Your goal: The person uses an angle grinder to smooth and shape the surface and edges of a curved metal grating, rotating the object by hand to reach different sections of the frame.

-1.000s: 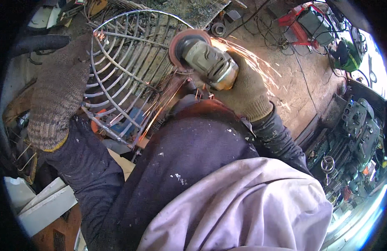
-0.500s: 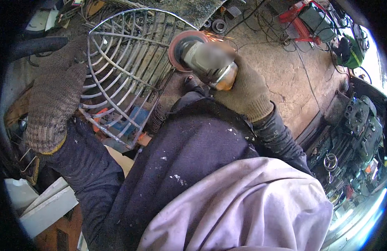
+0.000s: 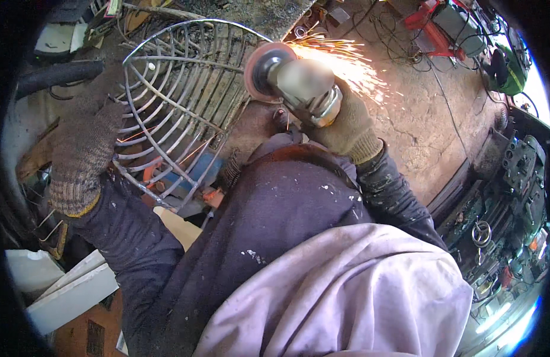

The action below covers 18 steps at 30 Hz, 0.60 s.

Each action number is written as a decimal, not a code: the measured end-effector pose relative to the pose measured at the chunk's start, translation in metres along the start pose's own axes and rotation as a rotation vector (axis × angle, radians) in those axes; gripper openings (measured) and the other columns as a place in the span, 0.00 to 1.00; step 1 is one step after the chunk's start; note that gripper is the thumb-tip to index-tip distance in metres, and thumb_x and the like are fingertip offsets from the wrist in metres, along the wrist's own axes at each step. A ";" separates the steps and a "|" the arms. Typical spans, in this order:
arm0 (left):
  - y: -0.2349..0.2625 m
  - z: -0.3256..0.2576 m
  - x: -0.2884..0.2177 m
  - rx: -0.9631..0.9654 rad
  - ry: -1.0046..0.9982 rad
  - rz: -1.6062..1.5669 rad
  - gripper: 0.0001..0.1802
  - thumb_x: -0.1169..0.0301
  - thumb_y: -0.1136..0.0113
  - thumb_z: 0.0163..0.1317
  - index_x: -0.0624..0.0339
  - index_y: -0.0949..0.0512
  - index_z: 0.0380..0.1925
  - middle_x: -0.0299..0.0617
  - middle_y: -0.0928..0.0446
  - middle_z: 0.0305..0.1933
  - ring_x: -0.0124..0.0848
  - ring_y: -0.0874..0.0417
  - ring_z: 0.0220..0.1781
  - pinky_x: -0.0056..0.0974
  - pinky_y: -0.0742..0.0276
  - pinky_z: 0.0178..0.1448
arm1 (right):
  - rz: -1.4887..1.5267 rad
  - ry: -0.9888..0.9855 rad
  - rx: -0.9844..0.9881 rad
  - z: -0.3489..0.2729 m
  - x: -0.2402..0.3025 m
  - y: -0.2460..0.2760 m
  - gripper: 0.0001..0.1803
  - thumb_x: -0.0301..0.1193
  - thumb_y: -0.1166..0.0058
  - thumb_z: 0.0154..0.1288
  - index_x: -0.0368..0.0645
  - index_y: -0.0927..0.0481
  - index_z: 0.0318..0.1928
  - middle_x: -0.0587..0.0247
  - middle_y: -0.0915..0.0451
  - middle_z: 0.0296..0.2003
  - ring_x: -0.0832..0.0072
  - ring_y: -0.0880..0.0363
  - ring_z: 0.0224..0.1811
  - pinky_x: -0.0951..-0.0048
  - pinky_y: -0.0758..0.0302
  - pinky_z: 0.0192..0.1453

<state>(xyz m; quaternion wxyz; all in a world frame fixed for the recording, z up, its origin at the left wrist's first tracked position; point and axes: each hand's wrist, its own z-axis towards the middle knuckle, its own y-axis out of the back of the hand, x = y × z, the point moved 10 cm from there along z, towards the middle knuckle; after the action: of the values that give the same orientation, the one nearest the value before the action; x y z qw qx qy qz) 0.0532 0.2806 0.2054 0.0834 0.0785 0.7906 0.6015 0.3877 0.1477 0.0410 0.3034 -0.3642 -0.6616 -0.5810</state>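
My left hand (image 3: pixel 84 149), in a grey knit glove, grips the left side of a round wire basket (image 3: pixel 180 101) made of bent steel rods. My right hand (image 3: pixel 346 125), in a tan glove, holds an angle grinder (image 3: pixel 299 83) at the basket's upper right rim. Its disc (image 3: pixel 260 71) touches the wire there and orange sparks (image 3: pixel 346 56) fly off to the right. My dark sleeves and a pale garment fill the lower middle of the view.
A concrete floor (image 3: pixel 406 119) lies to the right, with cables and a red machine (image 3: pixel 430 18) at the top. Dark metal machine parts (image 3: pixel 507 196) line the right edge. White boards (image 3: pixel 72 291) and scrap sit at lower left, with a black hose (image 3: pixel 55 74) at upper left.
The grinder has shifted up along the basket's rim to its upper right. Sparks, gone half a second ago, now stream out to the right. My left hand kept its grip.
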 end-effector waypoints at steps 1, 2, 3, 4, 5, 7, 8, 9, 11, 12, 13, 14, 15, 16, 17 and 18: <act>0.001 0.001 -0.002 0.017 0.003 -0.008 0.30 0.67 0.45 0.67 0.52 0.28 0.71 0.54 0.20 0.63 0.42 0.17 0.61 0.43 0.25 0.65 | 0.036 -0.003 -0.030 -0.003 -0.014 -0.006 0.46 0.45 0.23 0.49 0.44 0.30 0.67 0.46 0.16 0.52 0.50 0.15 0.55 0.56 0.20 0.58; 0.001 0.000 -0.007 0.023 0.007 -0.036 0.30 0.66 0.44 0.68 0.51 0.28 0.71 0.54 0.21 0.64 0.42 0.17 0.61 0.44 0.25 0.66 | 0.071 0.078 -0.063 -0.003 -0.016 -0.007 0.46 0.45 0.23 0.49 0.43 0.30 0.66 0.46 0.16 0.52 0.51 0.15 0.55 0.57 0.19 0.59; 0.001 -0.001 -0.010 0.029 0.011 -0.064 0.30 0.65 0.43 0.68 0.51 0.28 0.71 0.54 0.21 0.65 0.42 0.17 0.62 0.44 0.25 0.66 | 0.103 0.163 -0.093 -0.003 -0.017 -0.008 0.47 0.44 0.22 0.49 0.42 0.31 0.66 0.47 0.16 0.53 0.52 0.15 0.55 0.58 0.19 0.59; -0.001 -0.001 -0.007 0.052 0.025 -0.085 0.30 0.63 0.43 0.69 0.52 0.28 0.71 0.54 0.21 0.65 0.43 0.18 0.63 0.45 0.25 0.66 | 0.087 0.178 -0.088 0.001 -0.011 -0.003 0.48 0.44 0.22 0.48 0.42 0.31 0.67 0.47 0.16 0.53 0.52 0.15 0.56 0.58 0.19 0.59; -0.004 -0.002 0.000 0.074 0.040 -0.107 0.30 0.61 0.42 0.70 0.52 0.28 0.71 0.55 0.21 0.65 0.43 0.18 0.64 0.45 0.26 0.67 | 0.071 0.193 -0.083 0.003 -0.008 0.000 0.48 0.44 0.21 0.48 0.42 0.32 0.67 0.47 0.17 0.54 0.52 0.15 0.56 0.58 0.19 0.59; -0.003 -0.001 -0.005 0.078 0.051 -0.078 0.30 0.57 0.43 0.72 0.54 0.28 0.70 0.55 0.22 0.65 0.44 0.19 0.65 0.46 0.27 0.68 | 0.076 0.162 -0.066 -0.001 -0.017 -0.004 0.49 0.44 0.21 0.46 0.45 0.31 0.67 0.50 0.17 0.54 0.52 0.15 0.56 0.57 0.19 0.58; 0.001 -0.002 -0.021 0.062 0.051 -0.023 0.30 0.55 0.43 0.73 0.55 0.27 0.70 0.56 0.22 0.65 0.45 0.20 0.66 0.46 0.28 0.69 | 0.100 0.149 -0.043 -0.002 -0.027 -0.013 0.49 0.45 0.21 0.46 0.46 0.31 0.67 0.50 0.17 0.55 0.52 0.16 0.56 0.57 0.18 0.58; 0.004 -0.001 -0.029 0.047 0.051 0.031 0.30 0.53 0.44 0.74 0.56 0.27 0.69 0.56 0.22 0.65 0.45 0.20 0.67 0.46 0.28 0.69 | 0.123 0.137 -0.019 -0.002 -0.034 -0.020 0.49 0.45 0.21 0.45 0.46 0.31 0.67 0.50 0.17 0.55 0.52 0.16 0.56 0.56 0.18 0.57; 0.002 -0.001 -0.022 0.059 0.018 -0.022 0.30 0.51 0.46 0.75 0.58 0.26 0.68 0.57 0.22 0.65 0.46 0.21 0.68 0.46 0.29 0.70 | 0.093 0.164 0.010 -0.004 -0.029 -0.022 0.48 0.45 0.22 0.46 0.46 0.31 0.67 0.50 0.17 0.54 0.50 0.16 0.56 0.56 0.19 0.57; 0.001 -0.001 -0.020 0.066 0.002 -0.050 0.30 0.51 0.47 0.76 0.59 0.26 0.68 0.57 0.22 0.65 0.47 0.22 0.68 0.46 0.29 0.70 | 0.078 0.177 0.025 -0.004 -0.025 -0.022 0.48 0.46 0.22 0.47 0.46 0.31 0.67 0.50 0.17 0.54 0.49 0.16 0.56 0.55 0.19 0.57; 0.002 -0.002 -0.022 0.051 0.003 -0.025 0.30 0.51 0.47 0.76 0.59 0.25 0.67 0.57 0.22 0.65 0.47 0.21 0.68 0.46 0.29 0.70 | 0.112 0.178 0.004 -0.003 -0.023 -0.018 0.48 0.46 0.22 0.47 0.46 0.31 0.67 0.49 0.17 0.54 0.49 0.16 0.55 0.55 0.18 0.57; 0.002 -0.003 -0.025 0.036 0.004 0.000 0.30 0.50 0.47 0.76 0.60 0.25 0.67 0.57 0.22 0.65 0.47 0.21 0.68 0.46 0.29 0.70 | 0.146 0.178 -0.016 -0.001 -0.020 -0.015 0.47 0.46 0.22 0.47 0.46 0.30 0.67 0.49 0.17 0.53 0.49 0.16 0.55 0.55 0.18 0.57; 0.003 -0.004 -0.027 0.021 0.005 0.024 0.30 0.50 0.46 0.75 0.60 0.25 0.67 0.57 0.22 0.65 0.47 0.21 0.67 0.46 0.29 0.70 | 0.179 0.178 -0.037 0.000 -0.020 -0.013 0.47 0.46 0.23 0.48 0.46 0.30 0.67 0.49 0.16 0.52 0.49 0.16 0.54 0.54 0.18 0.56; 0.003 -0.003 -0.026 0.016 0.013 0.014 0.30 0.50 0.46 0.75 0.60 0.25 0.67 0.57 0.22 0.65 0.47 0.21 0.67 0.45 0.29 0.70 | 0.173 0.206 -0.047 0.001 -0.020 -0.013 0.47 0.46 0.23 0.48 0.46 0.30 0.67 0.48 0.16 0.52 0.49 0.16 0.54 0.54 0.18 0.56; 0.003 -0.003 -0.025 0.011 0.020 0.004 0.30 0.51 0.45 0.75 0.60 0.26 0.67 0.56 0.22 0.65 0.46 0.21 0.67 0.45 0.29 0.70 | 0.166 0.234 -0.059 0.002 -0.022 -0.015 0.46 0.46 0.23 0.48 0.47 0.30 0.67 0.48 0.16 0.51 0.48 0.15 0.54 0.54 0.18 0.56; 0.003 -0.002 -0.023 0.006 0.028 -0.007 0.30 0.51 0.45 0.75 0.60 0.26 0.68 0.56 0.22 0.65 0.45 0.20 0.67 0.45 0.29 0.70 | 0.158 0.262 -0.070 0.001 -0.023 -0.016 0.46 0.45 0.23 0.48 0.47 0.30 0.66 0.47 0.16 0.51 0.48 0.15 0.53 0.54 0.18 0.55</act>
<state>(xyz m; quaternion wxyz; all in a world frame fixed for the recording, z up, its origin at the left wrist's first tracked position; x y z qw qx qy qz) 0.0756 0.2740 0.2098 0.0743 0.0678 0.7939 0.5997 0.3869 0.1449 0.0132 0.4192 -0.3466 -0.5648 -0.6206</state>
